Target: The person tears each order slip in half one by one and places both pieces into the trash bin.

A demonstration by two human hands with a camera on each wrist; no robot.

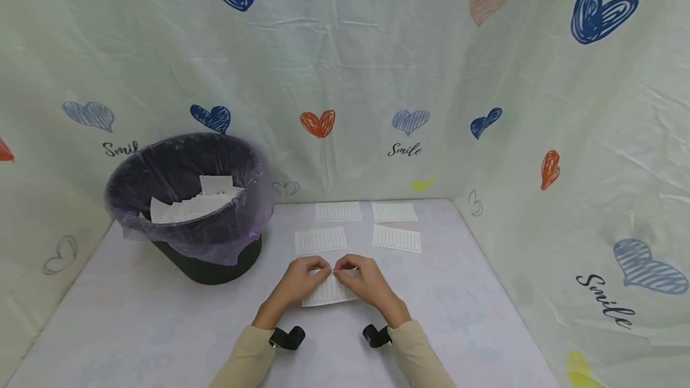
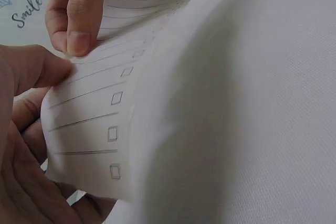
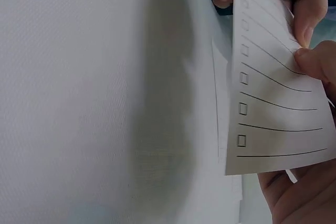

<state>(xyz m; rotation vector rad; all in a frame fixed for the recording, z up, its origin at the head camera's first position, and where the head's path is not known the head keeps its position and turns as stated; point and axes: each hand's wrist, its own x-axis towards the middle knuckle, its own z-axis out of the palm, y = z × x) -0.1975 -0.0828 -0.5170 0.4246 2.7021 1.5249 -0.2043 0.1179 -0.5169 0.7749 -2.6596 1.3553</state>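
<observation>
Both hands pinch one white checklist sheet (image 1: 329, 293) at the middle of its far edge, close over the table. My left hand (image 1: 302, 280) holds it from the left, and my right hand (image 1: 365, 280) from the right, thumbs nearly meeting. In the left wrist view, the sheet (image 2: 89, 124) shows printed lines and small square boxes, and it bends between the fingers. From the right wrist, the sheet (image 3: 273, 98) curves upward, with fingers behind it and thumbs in front. The hands cover part of its far edge.
Several similar lined sheets (image 1: 320, 239) lie flat on the table (image 1: 458, 316) beyond the hands. At the left stands a black bin (image 1: 215, 271) with a purple plastic liner (image 1: 253, 214), containing white paper pieces (image 1: 196, 207). A heart-printed curtain (image 1: 356, 64) rises behind the table.
</observation>
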